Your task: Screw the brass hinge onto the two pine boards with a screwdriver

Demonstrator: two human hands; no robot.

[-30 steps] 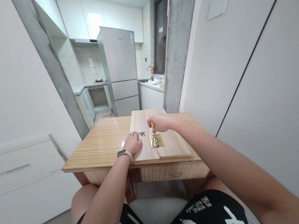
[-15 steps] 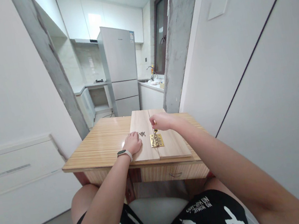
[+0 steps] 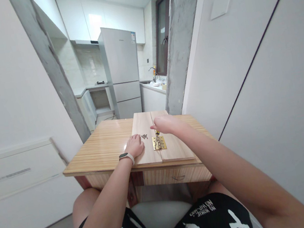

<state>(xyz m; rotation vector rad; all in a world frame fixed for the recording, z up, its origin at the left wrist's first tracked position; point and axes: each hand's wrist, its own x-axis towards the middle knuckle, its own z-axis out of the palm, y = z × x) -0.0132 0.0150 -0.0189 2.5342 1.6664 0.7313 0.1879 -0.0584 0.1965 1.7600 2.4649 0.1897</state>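
Head view shows the right hand [image 3: 165,124] closed around a screwdriver [image 3: 157,139] standing on the brass hinge [image 3: 159,143]. Left hand [image 3: 134,146] rests loosely curled and empty on the left board [image 3: 142,124], beside loose screws [image 3: 144,136].

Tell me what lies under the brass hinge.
The brass hinge lies across the seam of two wooden boards on the table. The wood directly beneath it is covered.

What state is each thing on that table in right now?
Hinge: lying open and flat across the seam between the two boards.
Screwdriver: upright, tip on the hinge, gripped by the right hand.
Screws: loose in a small pile on the left board.
Left hand: resting on the left board, holding nothing.
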